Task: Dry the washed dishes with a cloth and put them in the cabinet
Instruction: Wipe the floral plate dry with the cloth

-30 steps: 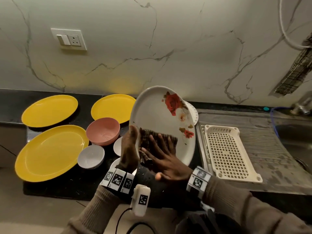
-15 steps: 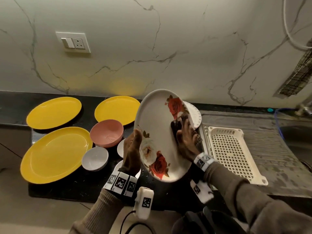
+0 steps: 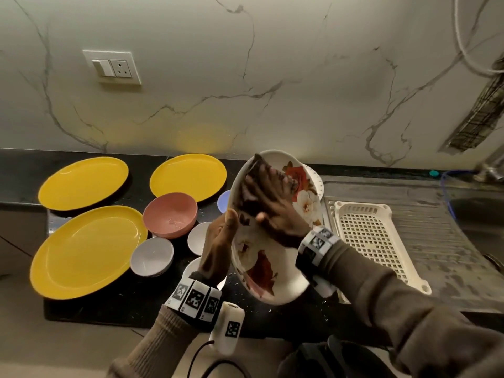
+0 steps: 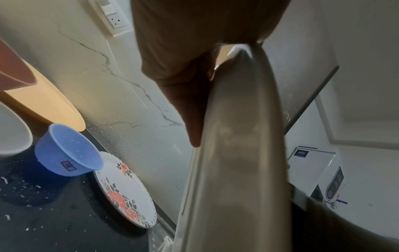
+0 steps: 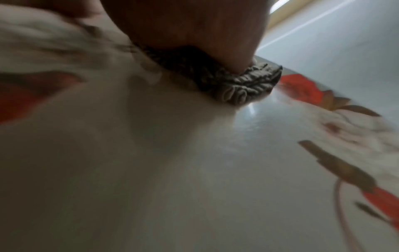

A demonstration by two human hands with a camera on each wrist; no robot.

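Note:
A white oval plate with red roses [image 3: 261,268] stands tilted above the black counter. My left hand [image 3: 218,241] grips its left rim, thumb on the front; the left wrist view shows the plate's pale back [image 4: 237,153] with my fingers [image 4: 190,102] behind it. My right hand [image 3: 275,205] lies flat on the plate's upper face and presses a dark brown cloth [image 3: 251,192] against it. The right wrist view shows that ribbed cloth [image 5: 226,81] under my fingers on the plate [image 5: 194,170].
Three yellow plates [image 3: 87,249] lie at the left with a pink bowl [image 3: 170,215], small white bowls [image 3: 151,256] and a blue cup [image 4: 66,150]. Another flowered plate [image 4: 125,192] leans at the wall. A white perforated tray [image 3: 373,236] sits on the steel drainboard at the right.
My right hand with the cloth has slid from the plate's lower part, over its right side, up to the top left. The plate has been turned in my left hand.

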